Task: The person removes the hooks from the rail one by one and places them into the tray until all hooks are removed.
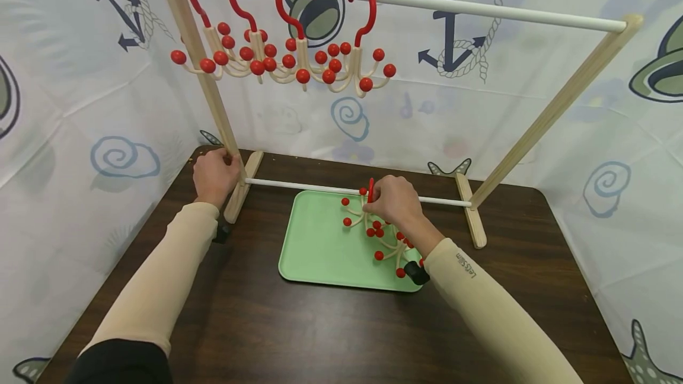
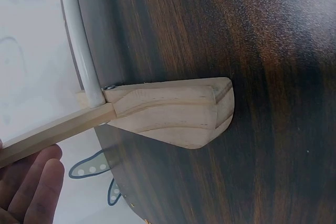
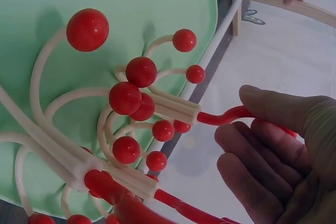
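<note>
My right hand (image 1: 396, 199) pinches the red hook (image 3: 226, 115) of a small hanger over the far edge of a green tray (image 1: 315, 242). This hanger has a cream stem and curved cream arms tipped with red balls. In the right wrist view, two more such hangers lie close by on the tray, one with a thick red hook (image 3: 123, 200) near the camera. My left hand (image 1: 214, 173) grips the lower part of the left wooden post (image 1: 213, 99) of a rack. The left wrist view shows its fingers (image 2: 44, 187) behind the post.
Several matching hangers (image 1: 301, 52) hang by red hooks from the left half of the white top rod (image 1: 480, 12). A lower white rod (image 1: 299, 185) runs just behind the tray. Wooden feet (image 1: 472, 218) stand on the dark table (image 1: 256, 325), with patterned cloth (image 1: 416, 129) around it.
</note>
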The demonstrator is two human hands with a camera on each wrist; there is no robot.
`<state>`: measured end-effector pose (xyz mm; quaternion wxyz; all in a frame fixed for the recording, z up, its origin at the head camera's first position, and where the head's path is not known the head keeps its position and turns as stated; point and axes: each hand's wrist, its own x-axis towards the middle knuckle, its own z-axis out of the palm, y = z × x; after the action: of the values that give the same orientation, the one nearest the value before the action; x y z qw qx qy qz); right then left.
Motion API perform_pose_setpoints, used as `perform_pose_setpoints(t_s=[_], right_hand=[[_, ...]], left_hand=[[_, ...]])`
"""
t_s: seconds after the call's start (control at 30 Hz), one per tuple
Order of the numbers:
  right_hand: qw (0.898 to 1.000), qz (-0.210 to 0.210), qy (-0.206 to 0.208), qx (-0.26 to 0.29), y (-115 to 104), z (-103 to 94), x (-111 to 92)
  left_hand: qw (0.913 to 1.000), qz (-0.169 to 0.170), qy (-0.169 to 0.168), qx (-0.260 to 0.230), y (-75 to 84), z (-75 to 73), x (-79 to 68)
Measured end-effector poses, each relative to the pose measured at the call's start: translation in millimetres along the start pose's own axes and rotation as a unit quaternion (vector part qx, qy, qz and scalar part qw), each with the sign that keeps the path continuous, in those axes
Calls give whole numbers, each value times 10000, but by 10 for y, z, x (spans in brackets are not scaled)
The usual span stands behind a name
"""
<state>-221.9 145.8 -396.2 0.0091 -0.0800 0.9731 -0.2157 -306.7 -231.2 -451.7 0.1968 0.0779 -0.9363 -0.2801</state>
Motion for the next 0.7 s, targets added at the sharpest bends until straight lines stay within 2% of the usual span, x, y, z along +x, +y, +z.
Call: perform_pose_setpoints(t_s=[0.7], right_hand=[[9991,285,-225,-198,23,-72,-52]], left_hand=[[10000,55,-34,-27,-22,-3,19]])
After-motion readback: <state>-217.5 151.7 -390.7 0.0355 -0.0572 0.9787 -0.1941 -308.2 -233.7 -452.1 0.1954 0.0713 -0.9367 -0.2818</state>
